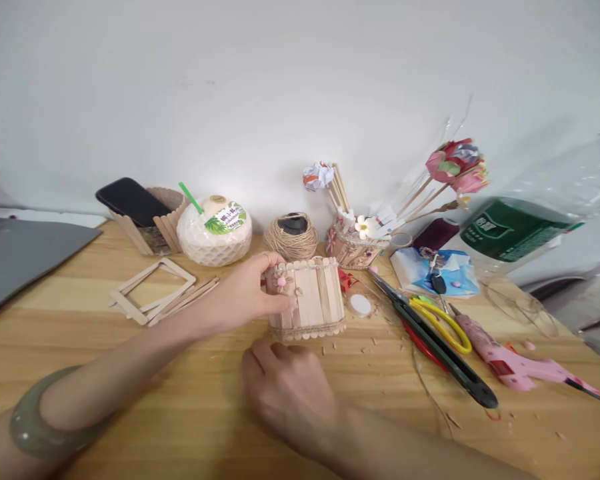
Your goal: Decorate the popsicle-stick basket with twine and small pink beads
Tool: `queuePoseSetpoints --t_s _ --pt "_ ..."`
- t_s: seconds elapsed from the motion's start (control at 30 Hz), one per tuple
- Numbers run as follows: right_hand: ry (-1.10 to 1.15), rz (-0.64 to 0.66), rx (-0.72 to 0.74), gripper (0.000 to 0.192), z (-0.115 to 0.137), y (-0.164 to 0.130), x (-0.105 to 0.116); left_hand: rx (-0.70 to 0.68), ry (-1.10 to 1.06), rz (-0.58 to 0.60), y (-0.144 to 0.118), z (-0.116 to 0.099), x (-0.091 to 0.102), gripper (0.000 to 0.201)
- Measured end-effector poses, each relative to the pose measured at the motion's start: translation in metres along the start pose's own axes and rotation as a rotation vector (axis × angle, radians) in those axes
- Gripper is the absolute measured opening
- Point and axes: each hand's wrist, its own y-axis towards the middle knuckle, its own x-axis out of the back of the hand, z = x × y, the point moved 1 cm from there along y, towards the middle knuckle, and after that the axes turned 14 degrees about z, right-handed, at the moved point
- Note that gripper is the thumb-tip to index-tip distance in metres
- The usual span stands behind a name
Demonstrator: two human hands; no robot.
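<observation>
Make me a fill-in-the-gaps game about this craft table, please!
1. The left hand holds the little box made of ice-lolly ____.
2. The glue gun lying on the wooden table is coloured ____.
3. The ball of twine sits just to the ____ of the white coconut drink.
4. The right hand rests on the table in ____ of the box.

Missing words: sticks; pink; right; front

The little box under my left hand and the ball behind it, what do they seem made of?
The box looks like bare, unpainted wooden craft sticks: pale flat slats with rounded ends, set side by side. The ball seems to be jute twine: tan, rough, fibrous strands wound round.
</observation>
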Motion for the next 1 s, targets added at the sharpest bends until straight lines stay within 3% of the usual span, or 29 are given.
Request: queuePoseSetpoints --t_s 0.1,0.17,0.23,0.3,0.4,0.5,0.63,1.0 --pt "0.043 -0.166 0.132 0.009 -0.006 -0.015 0.012 -0.004 0.01 -0.016 0.0 -0.002 -0.003 0.023" --pt "0.131 -0.324 0.133 0.009 -0.016 -0.026 0.024 0.015 0.04 -0.038 0.0 -0.003 -0.005 0.024" --pt "0.257 -0.49 -0.026 0.012 -0.031 -0.034 0.036 0.034 0.086 -0.064 -0.001 -0.004 -0.007 0.023" --pt "0.365 -0.577 -0.257 0.022 -0.048 -0.038 0.045 0.047 0.12 -0.08 -0.002 -0.006 -0.009 0.022" --pt "0.59 -0.491 -0.403 0.044 -0.068 -0.037 0.048 0.063 0.135 -0.079 -0.004 -0.009 -0.01 0.011" --pt "0.829 -0.367 -0.39 0.051 -0.075 -0.031 0.041 0.075 0.108 -0.054 -0.006 -0.01 -0.011 0.015" --pt "1.063 -0.342 -0.344 0.055 -0.074 -0.027 0.03 0.11 0.103 -0.026 -0.005 -0.01 -0.009 0.013" --pt "1.094 -0.362 -0.371 0.052 -0.071 -0.019 0.028 0.144 0.097 -0.022 -0.006 -0.011 -0.007 0.014"
